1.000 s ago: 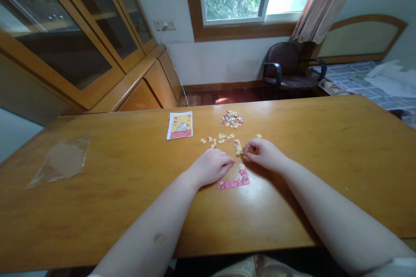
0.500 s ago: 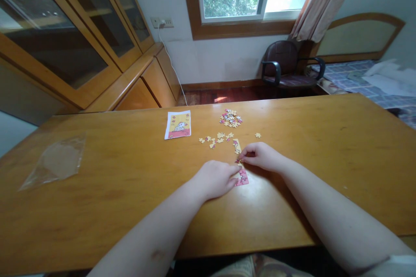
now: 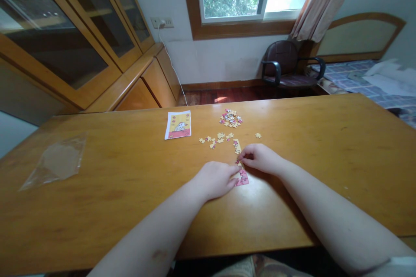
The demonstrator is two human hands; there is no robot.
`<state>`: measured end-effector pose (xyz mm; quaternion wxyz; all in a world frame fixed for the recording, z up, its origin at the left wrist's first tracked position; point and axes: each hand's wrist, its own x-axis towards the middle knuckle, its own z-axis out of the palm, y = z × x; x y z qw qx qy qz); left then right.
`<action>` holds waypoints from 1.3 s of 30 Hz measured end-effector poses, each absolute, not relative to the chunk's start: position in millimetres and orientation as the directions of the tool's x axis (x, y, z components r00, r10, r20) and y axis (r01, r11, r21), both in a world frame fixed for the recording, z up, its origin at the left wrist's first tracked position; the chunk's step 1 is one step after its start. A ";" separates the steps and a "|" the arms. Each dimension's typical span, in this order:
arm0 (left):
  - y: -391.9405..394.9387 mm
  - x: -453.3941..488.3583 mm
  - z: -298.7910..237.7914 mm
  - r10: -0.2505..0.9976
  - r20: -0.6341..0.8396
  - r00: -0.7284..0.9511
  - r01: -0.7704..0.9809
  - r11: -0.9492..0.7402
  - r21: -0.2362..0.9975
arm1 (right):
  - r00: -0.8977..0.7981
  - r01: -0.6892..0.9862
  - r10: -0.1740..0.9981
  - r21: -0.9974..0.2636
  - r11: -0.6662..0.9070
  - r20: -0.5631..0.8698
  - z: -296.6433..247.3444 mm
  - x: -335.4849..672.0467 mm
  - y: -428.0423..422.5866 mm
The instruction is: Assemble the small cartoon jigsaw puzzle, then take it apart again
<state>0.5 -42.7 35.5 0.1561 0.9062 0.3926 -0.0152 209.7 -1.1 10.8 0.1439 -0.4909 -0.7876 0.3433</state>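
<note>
My left hand (image 3: 218, 179) rests on the table, its thumb and forefinger apart on a small joined section of pink and yellow jigsaw pieces (image 3: 243, 178). Just above that section, my right hand (image 3: 260, 156) pinches a small jigsaw piece (image 3: 238, 162) between thumb and forefinger. The piece is partly covered by the fingertips. A yellow joined strip of pieces (image 3: 237, 146) lies directly beyond it. Whether the held piece locks with its neighbours is too small to tell.
Loose yellow pieces (image 3: 220, 136) lie behind my hands, with a single piece (image 3: 258, 135) to their right. Farther back sits a pile of pieces (image 3: 231, 118). A picture card (image 3: 178, 125) and a clear plastic bag (image 3: 60, 160) lie to the left on the wooden table (image 3: 123, 207).
My right hand has shifted very slightly toward me, still pinching the piece. The left hand stays almost where it was on the joined pieces.
</note>
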 end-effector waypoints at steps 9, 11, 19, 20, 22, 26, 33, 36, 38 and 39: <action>-42.2 1.1 34.6 0.712 -0.160 0.684 0.723 -0.634 0.272 | -0.528 0.668 0.848 -0.637 0.385 -0.042 12.9 208.4 -1.0; -42.3 1.3 34.5 0.710 -0.157 0.686 0.722 -0.639 0.265 | -0.529 0.671 0.847 -0.633 0.386 -0.044 13.6 208.0 -1.0; -41.2 1.9 33.6 0.705 -0.151 0.693 0.719 -0.659 0.219 | -0.529 0.682 0.847 -0.619 0.390 -0.049 15.3 204.7 -3.0; -40.9 1.8 33.5 0.705 -0.153 0.692 0.720 -0.660 0.214 | -0.526 0.687 0.849 -0.612 0.392 -0.048 15.6 204.8 -3.3; -40.2 1.3 33.0 0.704 -0.155 0.693 0.719 -0.663 0.208 | -0.474 0.724 0.880 -0.577 0.379 -0.017 16.6 206.7 -2.9; -38.5 0.0 31.3 0.724 -0.139 0.675 0.735 -0.646 0.205 | -0.151 0.872 0.969 -0.435 0.225 0.197 16.6 220.5 5.9; -36.5 -1.1 29.1 0.738 -0.151 0.658 0.752 -0.633 0.183 | -0.079 0.967 0.990 -0.234 0.104 0.114 5.2 239.9 26.7; -36.7 -0.8 30.4 0.738 -0.157 0.657 0.753 -0.629 0.193 | -0.071 0.972 0.994 -0.219 0.087 0.082 3.9 238.5 27.0; -36.9 -0.3 31.5 0.742 -0.165 0.650 0.759 -0.621 0.197 | -0.044 0.976 0.996 -0.208 0.058 0.071 4.3 237.7 25.8; -36.9 0.0 32.0 0.743 -0.170 0.647 0.761 -0.618 0.197 | -0.033 0.978 0.997 -0.204 0.045 0.064 4.4 237.5 25.1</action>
